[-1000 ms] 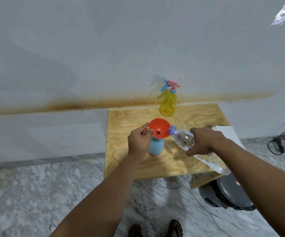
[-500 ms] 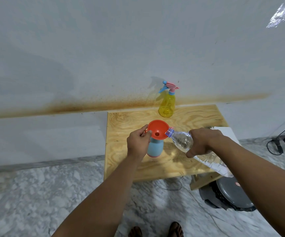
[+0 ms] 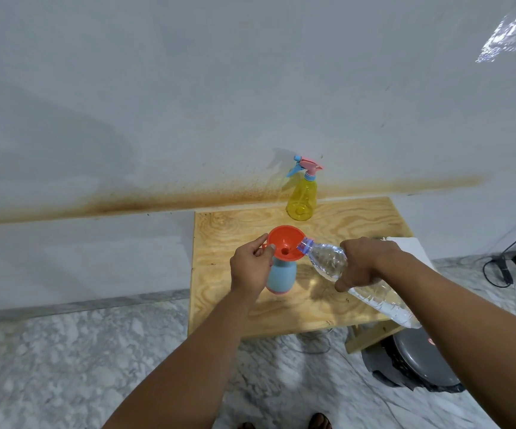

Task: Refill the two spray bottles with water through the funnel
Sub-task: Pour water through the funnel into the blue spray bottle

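An orange funnel (image 3: 286, 246) sits in the mouth of a light blue spray bottle (image 3: 282, 277) standing on the wooden table (image 3: 358, 218). My left hand (image 3: 250, 264) pinches the funnel's rim on its left side. My right hand (image 3: 363, 264) grips a clear plastic water bottle (image 3: 327, 260), tilted with its open mouth over the funnel's right edge. A yellow spray bottle (image 3: 302, 198) with a pink and blue trigger head stands at the table's back, by the wall.
A white sheet or board (image 3: 411, 247) lies at the table's right edge. A round dark grey device (image 3: 417, 363) sits on the marble floor under the table's right corner. Black cables (image 3: 498, 267) trail at the right. The wall (image 3: 157, 119) stands directly behind the table.
The water bottle's mouth has moved left, onto the funnel's right rim, and the bottle tilts further. My left hand keeps its hold on the funnel.
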